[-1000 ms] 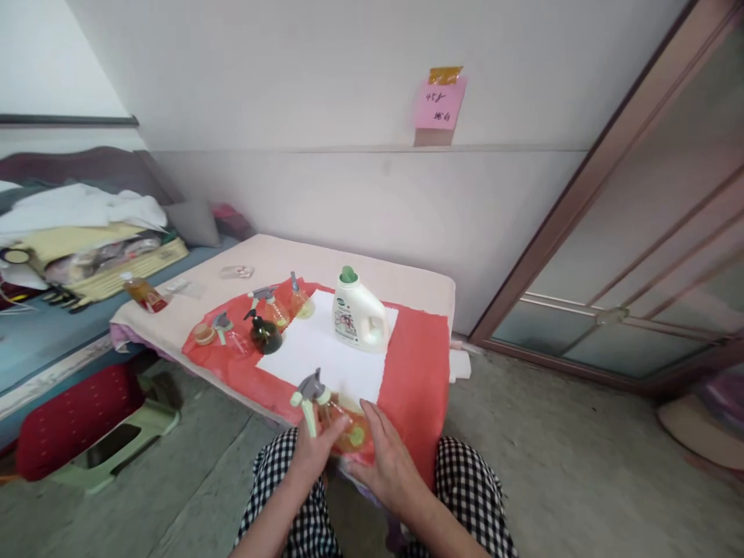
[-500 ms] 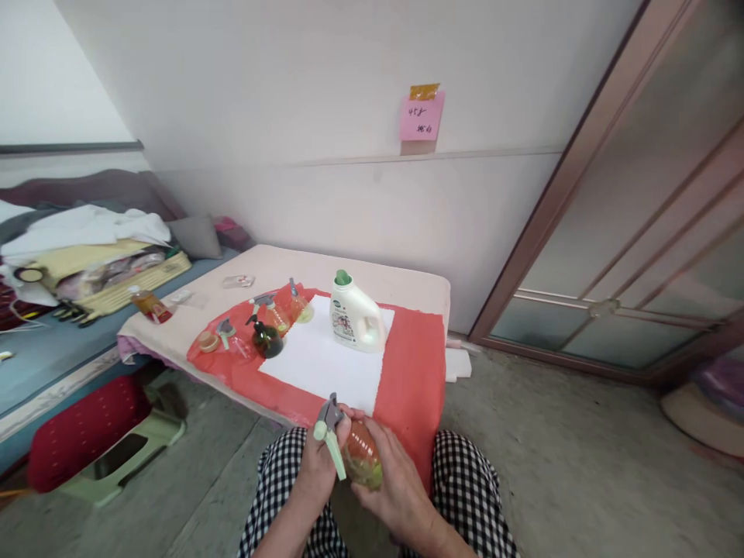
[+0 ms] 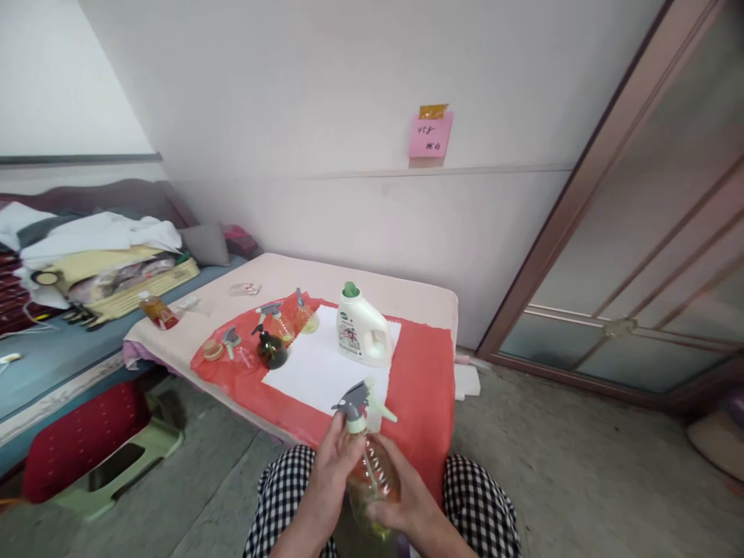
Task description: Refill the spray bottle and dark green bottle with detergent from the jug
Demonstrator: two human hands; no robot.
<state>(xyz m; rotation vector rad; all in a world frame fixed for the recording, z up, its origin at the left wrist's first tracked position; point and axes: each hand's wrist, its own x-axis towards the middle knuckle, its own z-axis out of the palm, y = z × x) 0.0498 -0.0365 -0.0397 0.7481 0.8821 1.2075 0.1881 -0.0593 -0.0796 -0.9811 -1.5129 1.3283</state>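
A clear orange spray bottle (image 3: 372, 470) with a grey and pale-green trigger head (image 3: 357, 403) stands upright over my lap. My right hand (image 3: 407, 504) is wrapped round the bottle's lower body. My left hand (image 3: 331, 465) is closed on the neck just under the trigger head. Beyond them lies a low table with a red cloth (image 3: 424, 380) and a white sheet (image 3: 319, 368). A white detergent jug (image 3: 361, 335) with a green cap stands on the sheet.
Several small spray bottles (image 3: 273, 333) and a dark round bottle (image 3: 270, 349) stand at the cloth's left. A small amber bottle (image 3: 156, 310) sits near the table's left edge. A bed with piled laundry (image 3: 93, 248) is left, a red stool (image 3: 75, 434) below, a sliding door (image 3: 651, 256) right.
The spray bottle went from lying at the table's near edge to upright in both hands above my lap, its trigger now pointing right. The view shifted slightly.
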